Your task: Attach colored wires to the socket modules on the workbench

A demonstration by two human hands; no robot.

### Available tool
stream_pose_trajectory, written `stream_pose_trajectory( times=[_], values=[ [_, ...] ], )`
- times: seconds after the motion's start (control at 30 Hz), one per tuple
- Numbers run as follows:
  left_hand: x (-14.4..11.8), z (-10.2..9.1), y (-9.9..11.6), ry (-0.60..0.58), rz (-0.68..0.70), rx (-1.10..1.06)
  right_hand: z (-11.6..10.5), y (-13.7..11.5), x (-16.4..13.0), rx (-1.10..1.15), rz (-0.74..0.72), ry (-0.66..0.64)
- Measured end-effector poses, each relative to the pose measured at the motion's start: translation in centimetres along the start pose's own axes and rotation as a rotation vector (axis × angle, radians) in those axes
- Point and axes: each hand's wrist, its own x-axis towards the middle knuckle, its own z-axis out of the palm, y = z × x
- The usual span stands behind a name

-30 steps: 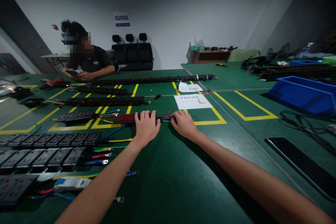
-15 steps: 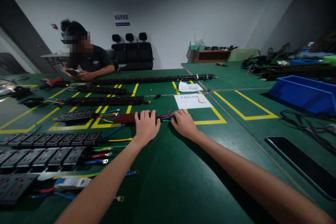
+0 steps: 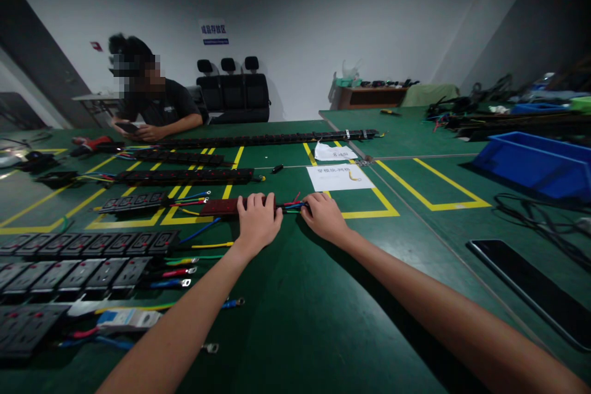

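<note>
Here, left hand (image 3: 259, 220) clamped over red strip (image 3: 218, 208), right hand (image 3: 324, 217) pinching wires (image 3: 292, 205), broad tabletop (image 3: 295, 314) between forearms (image 3: 392, 276).

1. At 12 o'clock I face a pale wall (image 3: 295, 43), dimly lit and darkening upward.
2. At 11, three joined black seats (image 3: 233, 93) below a sign (image 3: 213, 31).
3. Toward 10, I see a grey door (image 3: 44, 61).
4. At 1, a brown cabinet (image 3: 373, 98).
5. At 6, my green desk (image 3: 295, 320).
</note>
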Motion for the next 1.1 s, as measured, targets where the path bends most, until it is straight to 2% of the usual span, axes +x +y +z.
stream_pose_trajectory(
  times=[0.63,0.87,1.1],
  values=[
    [0.0,0.05,0.13,-0.007,-0.014,0.021,-0.04,-0.08,-0.06,-0.004,0.004,0.008],
    [0.08,-0.32,0.13,-0.046,-0.018,0.006,-0.1,-0.08,-0.04,-0.006,0.007,0.001],
    [0.0,-0.21,0.11,-0.018,-0.014,-0.008,-0.16,-0.13,-0.06,-0.011,0.01,0.001]
  ],
)
